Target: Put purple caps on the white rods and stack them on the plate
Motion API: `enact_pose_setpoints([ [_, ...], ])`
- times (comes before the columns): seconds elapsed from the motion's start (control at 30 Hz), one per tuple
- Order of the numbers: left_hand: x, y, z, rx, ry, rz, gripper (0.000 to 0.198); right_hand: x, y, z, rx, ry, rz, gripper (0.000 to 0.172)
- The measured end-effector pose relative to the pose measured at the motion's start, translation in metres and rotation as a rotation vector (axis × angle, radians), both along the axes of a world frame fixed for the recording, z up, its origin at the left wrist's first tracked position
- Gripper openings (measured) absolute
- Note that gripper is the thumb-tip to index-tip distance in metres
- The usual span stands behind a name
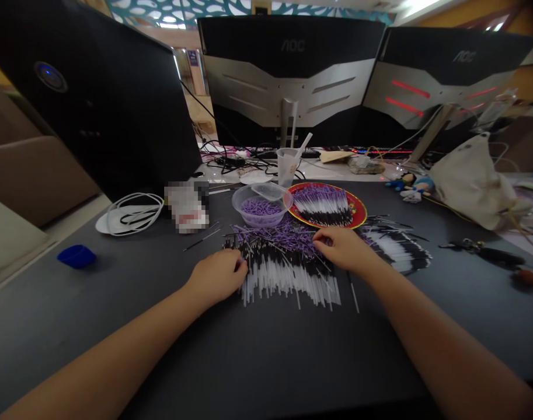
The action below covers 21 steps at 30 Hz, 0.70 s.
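Note:
A heap of thin pen refills (284,265) with purple tips, black middles and clear tails lies on the dark table (248,361). My left hand (218,275) rests at the heap's left edge, fingers curled and pinched on something I cannot make out. My right hand (342,246) lies on the heap's upper right, fingertips pinching among the purple tips. A clear plastic bowl (261,204) of purple caps stands just behind the heap. A red plate (358,213) beside the bowl holds an ordered row of refills. More refills (397,248) lie spread to the right of my right hand.
Monitor backs (292,76) and a black computer case (95,99) stand along the far side. A white face mask (130,217), a blue cap (76,256), a plastic cup (288,166), a white bag (471,181) and pliers (489,252) lie around.

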<state>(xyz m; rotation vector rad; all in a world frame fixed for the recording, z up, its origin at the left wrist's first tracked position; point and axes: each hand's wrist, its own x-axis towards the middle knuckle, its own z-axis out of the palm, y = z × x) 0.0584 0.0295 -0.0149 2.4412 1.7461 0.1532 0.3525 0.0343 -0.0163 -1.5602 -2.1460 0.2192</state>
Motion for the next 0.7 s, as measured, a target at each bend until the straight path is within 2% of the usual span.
enact_pose_setpoints([
  [0.13, 0.001, 0.001, -0.002, -0.020, -0.053, 0.015, 0.027, -0.001, 0.003, -0.006, 0.008, -0.015, 0.029, 0.014],
  [0.37, 0.003, 0.003, -0.010, -0.003, -0.281, 0.044, 0.026, -0.007, 0.007, -0.016, 0.030, -0.064, -0.046, 0.031],
  [0.57, 0.003, 0.007, -0.018, 0.033, -0.472, -0.015, 0.027, -0.009, 0.009, -0.020, 0.047, -0.076, -0.082, 0.027],
  [0.7, 0.005, 0.006, -0.018, 0.061, -0.563, -0.047, 0.026, -0.014, 0.006, -0.018, 0.069, -0.113, -0.039, 0.032],
])
